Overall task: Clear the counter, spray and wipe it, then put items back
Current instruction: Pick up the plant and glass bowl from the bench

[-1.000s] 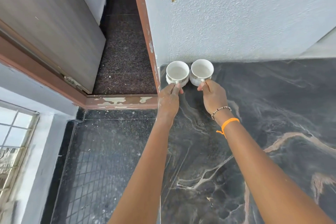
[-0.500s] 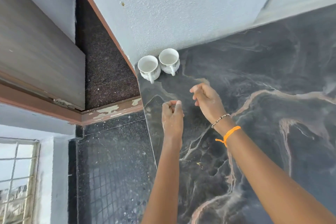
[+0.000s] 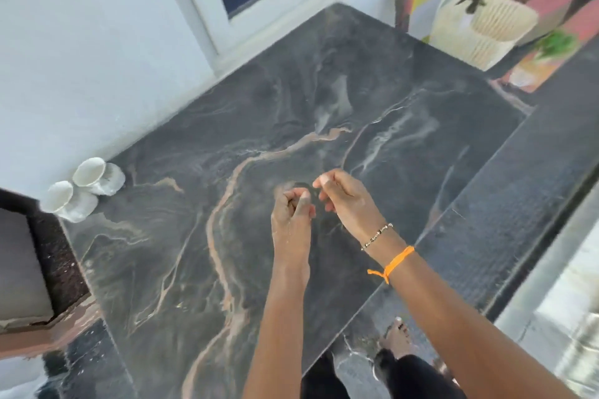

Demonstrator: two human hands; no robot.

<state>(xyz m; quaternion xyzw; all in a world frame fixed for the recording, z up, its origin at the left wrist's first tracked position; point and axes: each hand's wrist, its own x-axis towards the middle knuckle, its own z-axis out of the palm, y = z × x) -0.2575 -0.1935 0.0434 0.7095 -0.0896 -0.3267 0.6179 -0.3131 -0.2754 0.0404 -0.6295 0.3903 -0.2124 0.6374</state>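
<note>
1. While both hands hover over the middle of the dark marble counter (image 3: 201,253), neither holds anything
2. Left hand (image 3: 291,214) has its fingers curled in loosely, thumb against the forefinger
3. Right hand (image 3: 345,201), just beside it, has fingers bent and narrow, pinched on nothing; a bead bracelet (image 3: 377,235) and an orange thread (image 3: 393,264) sit on its wrist
4. Two white cups (image 3: 85,188) stand touching each other in the far left corner, against the wall (image 3: 81,58), well apart from the hands
5. A cream basket (image 3: 483,32) stands beyond the counter's far right end, blurred
</note>
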